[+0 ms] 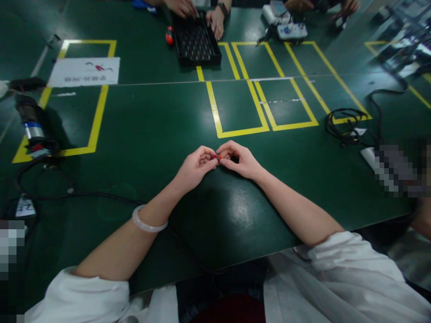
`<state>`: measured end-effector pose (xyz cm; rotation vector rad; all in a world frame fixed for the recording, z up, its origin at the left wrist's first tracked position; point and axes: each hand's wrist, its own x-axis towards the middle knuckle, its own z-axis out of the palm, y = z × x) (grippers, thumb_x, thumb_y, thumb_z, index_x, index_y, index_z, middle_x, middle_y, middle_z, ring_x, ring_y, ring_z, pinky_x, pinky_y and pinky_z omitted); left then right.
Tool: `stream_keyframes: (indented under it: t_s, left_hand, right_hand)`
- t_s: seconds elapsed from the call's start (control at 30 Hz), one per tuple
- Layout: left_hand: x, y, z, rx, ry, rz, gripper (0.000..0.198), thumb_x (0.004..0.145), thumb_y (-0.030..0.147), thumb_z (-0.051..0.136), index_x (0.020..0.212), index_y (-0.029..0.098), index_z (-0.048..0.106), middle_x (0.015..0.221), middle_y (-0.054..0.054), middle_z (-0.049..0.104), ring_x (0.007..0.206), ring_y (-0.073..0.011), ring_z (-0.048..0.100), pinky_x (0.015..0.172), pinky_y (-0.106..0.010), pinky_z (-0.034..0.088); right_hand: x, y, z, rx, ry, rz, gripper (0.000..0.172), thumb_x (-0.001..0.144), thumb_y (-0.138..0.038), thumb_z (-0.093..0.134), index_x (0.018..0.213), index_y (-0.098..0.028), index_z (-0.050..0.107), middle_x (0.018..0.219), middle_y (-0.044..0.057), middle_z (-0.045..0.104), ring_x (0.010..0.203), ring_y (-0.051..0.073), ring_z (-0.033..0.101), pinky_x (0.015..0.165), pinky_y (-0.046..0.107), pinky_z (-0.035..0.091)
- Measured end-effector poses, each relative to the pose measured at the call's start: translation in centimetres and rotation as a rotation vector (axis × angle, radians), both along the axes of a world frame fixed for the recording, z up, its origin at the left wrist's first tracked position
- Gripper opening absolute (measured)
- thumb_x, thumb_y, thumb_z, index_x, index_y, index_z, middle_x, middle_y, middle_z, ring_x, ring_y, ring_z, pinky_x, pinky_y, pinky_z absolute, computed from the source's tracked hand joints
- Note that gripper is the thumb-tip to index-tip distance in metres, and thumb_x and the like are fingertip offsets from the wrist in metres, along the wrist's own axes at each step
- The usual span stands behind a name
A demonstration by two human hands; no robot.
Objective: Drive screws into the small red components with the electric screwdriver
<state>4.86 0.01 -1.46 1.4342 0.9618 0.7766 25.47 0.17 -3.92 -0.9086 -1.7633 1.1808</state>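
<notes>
My left hand (195,168) and my right hand (239,160) meet at the middle of the green table (148,134), fingertips pinched together. Between them sits a tiny red and orange part (218,157), too small to name. Both hands curl closed around it. A pale bangle (148,220) rings my left wrist. White sleeves cover my upper arms at the bottom of the view.
Yellow taped boxes (256,107) mark the table ahead. A black grid tray (197,42) lies at the far side under another person's hands (215,22). A coiled black cable (343,123) lies right, a tool (32,128) and cables left, a white paper sheet (84,72) far left.
</notes>
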Motion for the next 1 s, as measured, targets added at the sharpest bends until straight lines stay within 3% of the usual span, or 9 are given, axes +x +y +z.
stream_keyframes:
  t_s: [0.37, 0.53, 0.73, 1.0]
  left_hand:
    - [-0.1, 0.1, -0.8, 0.046, 0.004, 0.005, 0.03, 0.082, 0.035, 0.075, 0.101, 0.016, 0.06, 0.092, -0.003, 0.064, 0.085, -0.0153, 0.062, 0.077, -0.027, 0.05]
    - [-0.1, 0.2, -0.7, 0.013, -0.009, 0.045, 0.037, 0.078, 0.035, 0.079, 0.103, 0.016, 0.059, 0.096, -0.005, 0.065, 0.088, -0.0164, 0.064, 0.081, -0.029, 0.052]
    - [-0.2, 0.2, -0.9, 0.031, -0.016, 0.029, 0.031, 0.082, 0.036, 0.075, 0.1, 0.016, 0.059, 0.095, -0.005, 0.065, 0.088, -0.0165, 0.064, 0.081, -0.029, 0.052]
    - [-0.1, 0.3, -1.1, 0.064, -0.03, 0.025, 0.031, 0.081, 0.034, 0.076, 0.1, 0.016, 0.058, 0.099, -0.005, 0.065, 0.094, -0.0178, 0.066, 0.081, -0.028, 0.054]
  right_hand:
    - [-0.2, 0.1, 0.1, -0.022, 0.031, -0.037, 0.027, 0.091, -0.044, 0.071, 0.092, -0.019, 0.063, 0.079, -0.001, 0.064, 0.07, 0.012, 0.059, 0.067, 0.025, 0.048]
    - [-0.2, 0.2, 0.0, 0.032, 0.027, -0.032, 0.023, 0.089, -0.039, 0.072, 0.095, -0.019, 0.063, 0.082, -0.001, 0.064, 0.069, 0.011, 0.058, 0.066, 0.026, 0.048]
    - [-0.2, 0.4, -0.3, 0.07, 0.02, -0.038, 0.022, 0.085, -0.029, 0.072, 0.1, -0.019, 0.06, 0.089, 0.0, 0.066, 0.071, 0.011, 0.061, 0.066, 0.026, 0.048]
    - [-0.3, 0.4, -0.3, 0.063, -0.022, -0.039, 0.021, 0.085, -0.03, 0.073, 0.1, -0.019, 0.062, 0.09, 0.001, 0.069, 0.072, 0.012, 0.062, 0.067, 0.027, 0.049]
